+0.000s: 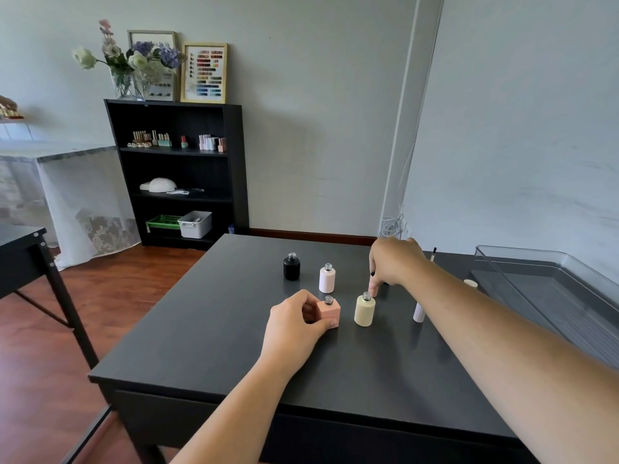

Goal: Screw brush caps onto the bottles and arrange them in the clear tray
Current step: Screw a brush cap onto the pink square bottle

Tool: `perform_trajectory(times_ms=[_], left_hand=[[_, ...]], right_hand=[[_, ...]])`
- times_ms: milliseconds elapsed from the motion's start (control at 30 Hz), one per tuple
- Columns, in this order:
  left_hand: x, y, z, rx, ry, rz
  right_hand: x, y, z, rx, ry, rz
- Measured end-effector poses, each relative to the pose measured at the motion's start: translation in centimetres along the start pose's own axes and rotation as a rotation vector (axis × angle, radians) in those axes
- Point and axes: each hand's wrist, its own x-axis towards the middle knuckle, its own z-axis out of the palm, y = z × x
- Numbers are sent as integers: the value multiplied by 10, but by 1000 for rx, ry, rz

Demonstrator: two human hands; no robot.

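**Two hands among uncapped polish bottles on a dark table**

Seen from a head-worn camera, a person reaches both bare arms over a dark table [207, 349]. The left hand [296, 324] is closed around a pink square bottle [329, 314], with the thumb against its near side and the fingers wrapped behind it; the bottle stands upright on the table with its threaded neck bare.

Just to its right stands a pale yellow bottle [364, 310], also uncapped. Behind these stand a white bottle [327, 278] and, farther left, a black bottle [291, 266], both upright with open necks.

The right hand [395, 264] reaches beyond the yellow bottle with its fingers curled downward, their tips at a small pink object on the table that is mostly hidden; whether the hand grips it cannot be told. A white brush cap [419, 311] stands beside the right forearm, and a thin brush [433, 254] shows behind the wrist.

At the far right of the table sits the clear tray [549, 262], well apart from the bottles. A small cream cap [471, 283] lies near its left edge.
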Motion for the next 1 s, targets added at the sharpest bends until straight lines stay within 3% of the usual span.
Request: perform_trajectory(times_ms=[100,300,500,1000], left_hand=[[1,0,0,4,3,3],[1,1,0,0,-1,-4],[-5,6,-3,-73,52,27],[-46,24,5,-101,55,133]], right_hand=[[-4,0,-2,70,17,-6],[-20,11,-13,505,79,-59],[-56,27,-15,757,155,-104],[-131,33,28,567,4,-60]])
